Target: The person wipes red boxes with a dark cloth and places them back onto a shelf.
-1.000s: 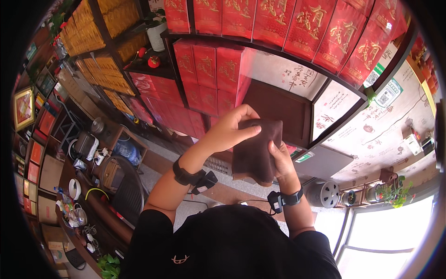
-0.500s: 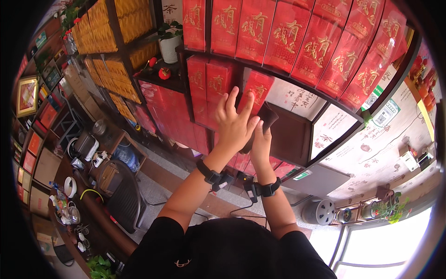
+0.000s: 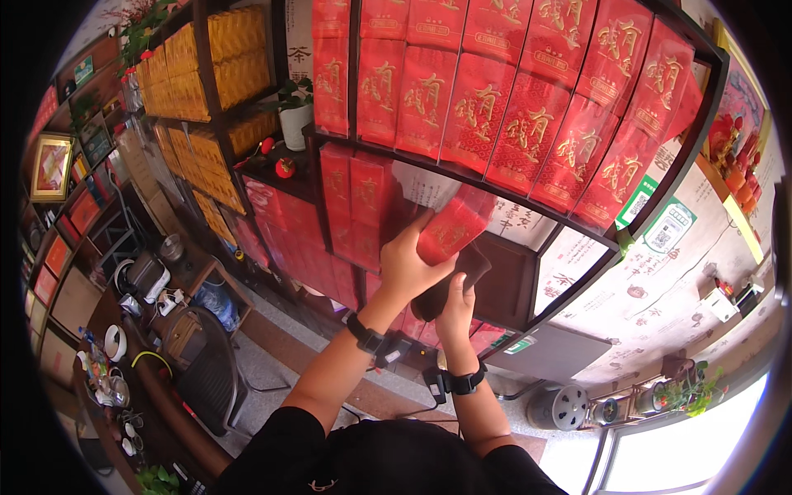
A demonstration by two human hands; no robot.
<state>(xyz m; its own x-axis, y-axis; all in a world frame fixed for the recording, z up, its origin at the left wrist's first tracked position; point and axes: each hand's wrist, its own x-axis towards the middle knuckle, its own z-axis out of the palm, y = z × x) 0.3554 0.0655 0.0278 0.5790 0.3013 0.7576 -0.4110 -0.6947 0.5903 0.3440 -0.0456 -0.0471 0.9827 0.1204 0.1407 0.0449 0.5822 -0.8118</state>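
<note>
My left hand (image 3: 404,268) is closed around the lower left side of a tall red box (image 3: 455,224) with gold lettering. The box is tilted, its top leaning right, in front of a gap in the middle shelf. Below it, my right hand (image 3: 456,318) grips a dark brown cloth (image 3: 473,268), which hangs bunched under the box; its thumb lies along the cloth's front. Similar red boxes (image 3: 371,202) stand upright left of the gap. My left fingers are partly hidden behind the held box.
Above, rows of red boxes (image 3: 470,111) fill the curved shelf. A white potted plant (image 3: 297,125) and small red ornaments (image 3: 285,168) sit to the left, beside yellow boxes (image 3: 239,62). A chair (image 3: 214,371) and a cluttered table (image 3: 153,396) stand at lower left.
My left hand has gone from spread fingers against the red box to holding it. The box has come off its upright place and tilts outward; the cloth in my right hand is lower.
</note>
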